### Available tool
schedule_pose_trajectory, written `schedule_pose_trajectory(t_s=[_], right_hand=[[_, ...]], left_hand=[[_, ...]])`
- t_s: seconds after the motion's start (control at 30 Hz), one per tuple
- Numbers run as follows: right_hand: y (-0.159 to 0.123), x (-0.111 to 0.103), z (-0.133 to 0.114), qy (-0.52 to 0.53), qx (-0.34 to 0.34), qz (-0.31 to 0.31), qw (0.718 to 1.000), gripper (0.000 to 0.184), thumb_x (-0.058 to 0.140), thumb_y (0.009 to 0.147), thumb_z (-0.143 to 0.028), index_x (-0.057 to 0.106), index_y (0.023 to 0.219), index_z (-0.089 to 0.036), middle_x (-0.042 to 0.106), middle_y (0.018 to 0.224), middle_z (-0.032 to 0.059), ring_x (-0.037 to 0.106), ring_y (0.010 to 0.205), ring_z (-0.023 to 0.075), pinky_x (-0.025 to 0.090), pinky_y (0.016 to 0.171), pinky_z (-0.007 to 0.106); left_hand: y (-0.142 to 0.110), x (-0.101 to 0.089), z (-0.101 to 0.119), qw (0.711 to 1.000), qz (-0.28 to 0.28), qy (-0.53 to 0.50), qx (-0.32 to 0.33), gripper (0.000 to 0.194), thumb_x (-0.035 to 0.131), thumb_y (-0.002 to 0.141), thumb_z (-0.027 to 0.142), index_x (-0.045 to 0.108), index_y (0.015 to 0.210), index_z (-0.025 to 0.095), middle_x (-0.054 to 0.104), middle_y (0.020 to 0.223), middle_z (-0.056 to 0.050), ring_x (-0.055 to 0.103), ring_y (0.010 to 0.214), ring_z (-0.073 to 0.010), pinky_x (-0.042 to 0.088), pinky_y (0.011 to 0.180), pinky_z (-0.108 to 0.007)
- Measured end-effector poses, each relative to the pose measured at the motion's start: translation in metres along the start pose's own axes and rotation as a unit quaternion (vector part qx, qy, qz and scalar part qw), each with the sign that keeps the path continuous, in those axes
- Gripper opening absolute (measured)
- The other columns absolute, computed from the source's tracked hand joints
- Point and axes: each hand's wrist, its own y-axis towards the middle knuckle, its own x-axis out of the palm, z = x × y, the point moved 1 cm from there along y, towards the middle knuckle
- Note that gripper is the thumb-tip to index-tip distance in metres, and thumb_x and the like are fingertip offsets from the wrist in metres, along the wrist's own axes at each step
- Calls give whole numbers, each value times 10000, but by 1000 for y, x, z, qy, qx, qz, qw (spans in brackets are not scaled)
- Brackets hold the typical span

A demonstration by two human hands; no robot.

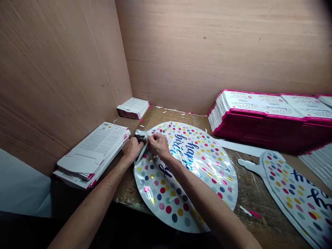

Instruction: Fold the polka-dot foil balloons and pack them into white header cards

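A flat, round foil balloon (202,155) with coloured dots and blue "happy birthday" lettering lies in front of me, its front edge hanging past the table's edge. Its neck points to the far left. My left hand (133,148) is closed on the balloon beside the neck. Just to its right, my right hand (158,144) pinches the balloon's foil near the base of the neck, fingertips together. A small dark patch shows between the hands; what it is I cannot make out. The fingertips are partly hidden.
Printed card packets (95,148) are stacked at the left, with a smaller stack (133,107) in the corner. Long rows of pink-edged packets (259,103) stand at the back right. More flat dotted balloons (290,193) lie right. Paper scraps (246,211) litter the worn table (249,186).
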Motion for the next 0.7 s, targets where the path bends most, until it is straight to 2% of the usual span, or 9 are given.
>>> schedule_pose_trajectory(t_s=[0.17, 0.27, 0.3, 0.37, 0.43, 0.5, 0.57, 0.6, 0.7], right_hand=[[-31, -66, 20, 128, 39, 41, 990, 195, 539, 766, -351, 571, 678, -180, 585, 589, -19, 581, 537, 109, 427, 498, 186], [-52, -111, 46, 167, 79, 56, 981, 195, 615, 687, -354, 531, 634, -186, 556, 561, -25, 531, 483, 88, 410, 452, 180], [-58, -123, 55, 172, 94, 61, 979, 206, 625, 678, -362, 527, 631, -187, 556, 560, -25, 515, 466, 82, 401, 435, 178], [-67, -145, 74, 174, 122, 75, 974, 241, 626, 686, -403, 524, 636, -191, 557, 546, -23, 489, 434, 75, 384, 402, 176], [-73, -163, 92, 164, 147, 92, 971, 281, 622, 700, -444, 513, 624, -196, 549, 511, -22, 473, 404, 75, 367, 374, 175], [-77, -180, 108, 140, 167, 102, 971, 309, 633, 706, -463, 506, 604, -200, 533, 463, -23, 457, 369, 81, 339, 345, 176], [-82, -196, 122, 106, 182, 100, 973, 321, 641, 718, -464, 522, 586, -196, 536, 433, -14, 449, 337, 93, 310, 323, 186], [-86, -203, 127, 86, 186, 96, 974, 327, 638, 731, -462, 536, 576, -193, 544, 427, -4, 448, 326, 100, 302, 319, 195], [-104, -221, 131, 32, 180, 95, 979, 336, 625, 772, -440, 584, 559, -183, 602, 481, 29, 499, 361, 118, 335, 361, 215]], left_hand=[[-7, -21, 7, 999, 28, 29, -5, 452, 438, 863, 383, 659, 1078, 53, 678, 1068, -285, 645, 1018, -409, 490, 796, -457], [-43, -35, 24, 986, 75, 33, 148, 403, 441, 871, 324, 591, 1180, 114, 633, 1197, -216, 598, 1111, -352, 456, 897, -429], [-61, -38, 29, 971, 50, 29, 231, 350, 437, 872, 303, 610, 1138, 154, 650, 1168, -168, 609, 1084, -312, 455, 894, -390], [-104, -41, 34, 930, -94, 22, 356, 247, 457, 856, 299, 660, 968, 213, 696, 982, -88, 647, 914, -248, 470, 803, -324], [-147, -41, 32, 891, -257, 26, 373, 169, 534, 798, 338, 668, 793, 236, 682, 779, -50, 637, 719, -217, 462, 672, -295], [-179, -43, 33, 849, -334, -35, 408, 166, 655, 697, 359, 683, 832, 267, 692, 798, -29, 635, 696, -204, 449, 613, -266], [-193, -43, 45, 810, -378, -79, 441, 152, 654, 719, 391, 689, 821, 284, 695, 761, -13, 630, 642, -186, 424, 554, -253], [-192, -42, 55, 819, -353, -94, 442, 164, 611, 765, 413, 688, 820, 280, 698, 757, -16, 634, 642, -187, 421, 553, -257], [-183, -40, 85, 899, -178, -114, 383, 315, 471, 851, 456, 643, 705, 236, 686, 698, -40, 635, 650, -203, 418, 593, -292]])
